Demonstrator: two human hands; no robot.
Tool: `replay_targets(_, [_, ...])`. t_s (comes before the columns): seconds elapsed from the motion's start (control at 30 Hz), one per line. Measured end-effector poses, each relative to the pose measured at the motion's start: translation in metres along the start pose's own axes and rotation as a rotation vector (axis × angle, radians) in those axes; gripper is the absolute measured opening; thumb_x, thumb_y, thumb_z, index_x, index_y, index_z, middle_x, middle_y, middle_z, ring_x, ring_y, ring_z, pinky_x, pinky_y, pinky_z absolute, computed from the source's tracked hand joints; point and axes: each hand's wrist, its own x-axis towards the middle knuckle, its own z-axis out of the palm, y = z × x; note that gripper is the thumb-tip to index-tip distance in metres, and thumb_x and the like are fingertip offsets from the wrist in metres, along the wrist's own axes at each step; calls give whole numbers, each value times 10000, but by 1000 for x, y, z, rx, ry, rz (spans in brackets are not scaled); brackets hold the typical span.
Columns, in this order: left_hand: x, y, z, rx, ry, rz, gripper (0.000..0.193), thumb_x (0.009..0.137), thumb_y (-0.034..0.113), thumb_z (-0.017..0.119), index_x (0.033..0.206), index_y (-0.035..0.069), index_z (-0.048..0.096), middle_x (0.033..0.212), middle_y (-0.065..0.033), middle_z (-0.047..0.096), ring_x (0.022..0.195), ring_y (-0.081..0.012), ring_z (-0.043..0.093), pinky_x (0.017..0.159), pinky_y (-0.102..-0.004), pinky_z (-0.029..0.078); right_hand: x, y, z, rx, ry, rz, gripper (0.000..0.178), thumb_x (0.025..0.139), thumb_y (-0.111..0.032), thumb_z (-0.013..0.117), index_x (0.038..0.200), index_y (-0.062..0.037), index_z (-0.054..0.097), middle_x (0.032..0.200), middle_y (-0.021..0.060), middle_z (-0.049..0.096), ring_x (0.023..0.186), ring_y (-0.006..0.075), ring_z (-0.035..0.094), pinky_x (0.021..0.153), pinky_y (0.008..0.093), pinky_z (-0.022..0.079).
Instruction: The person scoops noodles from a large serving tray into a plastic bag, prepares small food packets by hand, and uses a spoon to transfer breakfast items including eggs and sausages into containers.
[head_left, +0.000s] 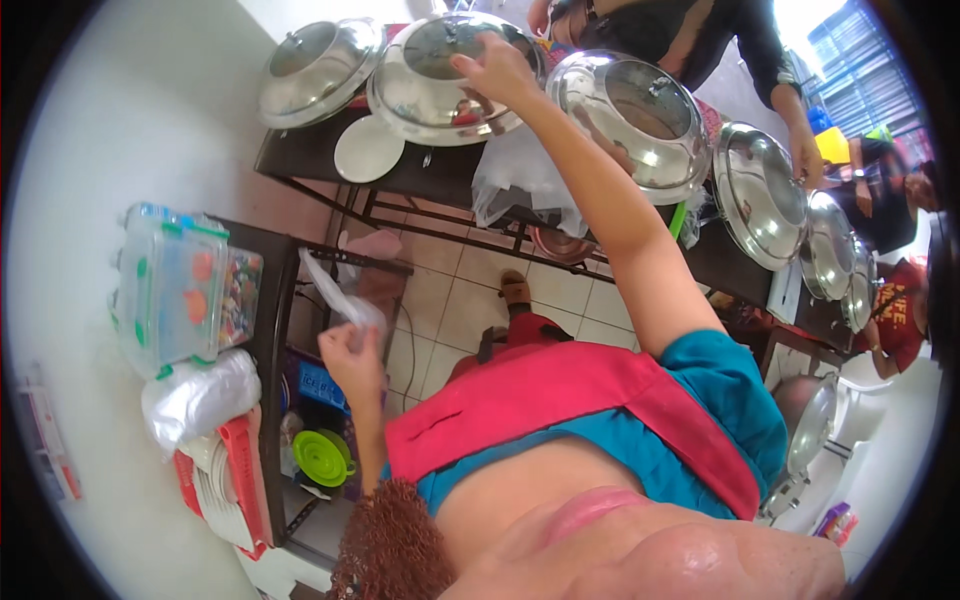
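Observation:
My left hand [352, 360], low beside the dark shelf, is closed on a thin, clear-white plastic bag [340, 293] that stretches up from the fingers. My right arm reaches out over the dark table. At its end my right hand [497, 72] is over a shiny round metal lid [410, 95] with a glass window, thumb and fingers apart; the lid's knob is not plainly visible under it. Below this lid a white plate [368, 150] lies at the table's near edge. Another thin plastic bag [520, 170] hangs over that edge.
More lidded metal dishes [630, 120] line the long table [420, 180]. Another person's hand [803, 155] is at a lid on the right. Left, a shelf [275, 300] bears clear boxes [175, 290], a plastic-wrapped bundle [205, 395] and a red basket [245, 470].

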Motion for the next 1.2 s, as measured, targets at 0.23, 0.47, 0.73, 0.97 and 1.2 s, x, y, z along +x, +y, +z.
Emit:
replay_targets(0.23, [-94, 0, 49, -642, -567, -551, 389, 837, 121, 701, 1167, 16, 524, 1076, -113, 603, 993, -162, 567, 863, -305, 456, 78, -13, 52, -194, -199, -66, 323, 869, -268, 557, 1053, -12, 625, 1030, 251, 653, 999, 359, 646, 855, 448, 500])
replay_targets(0.47, [-30, 24, -8, -955, -992, -767, 402, 909, 58, 597, 1281, -32, 474, 1152, -112, 600, 1058, -168, 581, 909, -270, 452, 64, -35, -1, -247, 230, -241, 278, 880, -332, 543, 916, -59, 584, 772, 179, 662, 729, 369, 660, 655, 486, 514])
replay_targets(0.73, [37, -17, 68, -856, -967, -270, 115, 886, 41, 618, 987, 20, 568, 918, -59, 629, 794, -114, 583, 711, -254, 477, -142, -73, -148, -486, 630, -314, 247, 851, -323, 614, 838, -96, 516, 607, 95, 565, 539, 331, 594, 490, 436, 457])
replay_targets(0.97, [44, 62, 108, -749, -1033, -62, 225, 920, 200, 617, 1019, 9, 552, 932, -70, 608, 808, -147, 582, 691, -287, 480, -397, -23, -248, -499, 653, 261, 206, 843, -261, 654, 869, -75, 571, 671, 122, 590, 615, 341, 594, 552, 425, 453])
replay_targets(1.2, [-42, 147, 133, -780, -1396, 55, 264, 936, 216, 608, 1088, 11, 541, 974, -50, 605, 843, -124, 565, 729, -271, 465, -659, 63, -292, -745, 920, 996, 248, 853, -280, 608, 851, -41, 542, 706, 233, 607, 702, 446, 590, 616, 529, 441])
